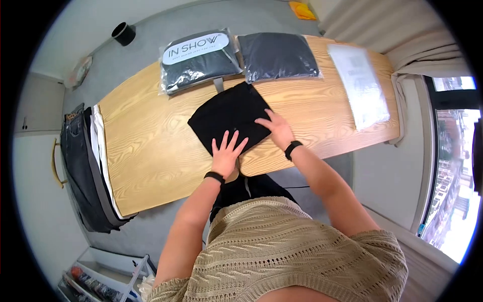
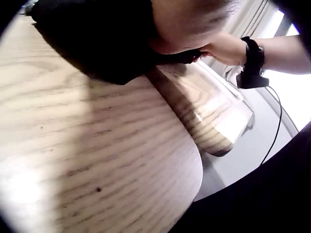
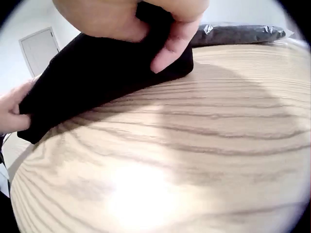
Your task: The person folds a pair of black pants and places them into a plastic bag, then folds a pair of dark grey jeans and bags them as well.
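A folded black cloth (image 1: 226,108) lies tilted near the front edge of the wooden table. My left hand (image 1: 226,157) rests on its lower left part with fingers spread. At the cloth's right edge, my right hand (image 1: 279,131) touches it with extended fingers. The right wrist view shows my right hand (image 3: 141,22) over the thick folded cloth (image 3: 97,73), a fingertip against its side; my left hand (image 3: 14,111) is at the far end. In the left wrist view my left hand (image 2: 189,24) covers part of the cloth (image 2: 97,39), its fingertips hidden.
Two bagged dark garments, one labelled (image 1: 201,70) and one plain (image 1: 279,55), lie along the table's (image 1: 146,136) far side. Clear plastic bags (image 1: 359,85) are at the right. Trousers (image 1: 83,166) hang over the left edge. A black bin (image 1: 124,34) stands on the floor.
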Action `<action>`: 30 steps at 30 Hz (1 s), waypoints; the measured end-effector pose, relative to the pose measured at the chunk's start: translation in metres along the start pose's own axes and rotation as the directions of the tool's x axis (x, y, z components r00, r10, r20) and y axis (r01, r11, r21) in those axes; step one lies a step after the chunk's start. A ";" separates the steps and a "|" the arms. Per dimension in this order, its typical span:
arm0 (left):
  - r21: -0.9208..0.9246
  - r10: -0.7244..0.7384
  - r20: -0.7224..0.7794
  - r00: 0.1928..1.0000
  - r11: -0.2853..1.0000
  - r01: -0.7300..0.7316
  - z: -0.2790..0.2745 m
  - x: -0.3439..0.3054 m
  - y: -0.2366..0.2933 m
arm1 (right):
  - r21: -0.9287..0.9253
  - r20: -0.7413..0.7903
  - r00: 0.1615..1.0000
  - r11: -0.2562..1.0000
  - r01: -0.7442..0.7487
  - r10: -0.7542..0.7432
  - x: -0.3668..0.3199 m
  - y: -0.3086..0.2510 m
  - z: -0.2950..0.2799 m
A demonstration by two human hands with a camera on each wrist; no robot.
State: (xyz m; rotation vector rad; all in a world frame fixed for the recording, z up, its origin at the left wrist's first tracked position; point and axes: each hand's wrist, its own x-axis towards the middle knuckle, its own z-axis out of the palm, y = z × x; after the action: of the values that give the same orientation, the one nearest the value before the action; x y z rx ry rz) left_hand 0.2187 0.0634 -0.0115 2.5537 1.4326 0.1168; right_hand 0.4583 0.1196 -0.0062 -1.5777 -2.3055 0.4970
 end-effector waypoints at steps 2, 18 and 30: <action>-0.046 0.070 0.055 0.996 0.997 -0.068 -0.003 -0.009 -0.004 | 0.044 0.036 0.999 0.998 -0.041 0.040 -0.021 -0.008 -0.001; -0.070 0.195 0.205 0.959 0.980 -0.184 -0.004 0.014 0.043 | 0.322 0.112 0.914 0.856 -0.404 0.389 -0.076 0.121 -0.113; -0.056 0.147 0.291 0.945 0.989 -0.137 0.001 0.017 0.044 | -0.395 -0.205 0.470 0.366 -0.842 0.859 -0.082 0.316 -0.143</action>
State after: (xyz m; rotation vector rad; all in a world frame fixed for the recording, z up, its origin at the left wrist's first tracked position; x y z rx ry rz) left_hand 0.2644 0.0561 -0.0030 2.5135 1.1270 -0.2078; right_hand 0.8114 0.1647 -0.0234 -3.0270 -1.4245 0.1608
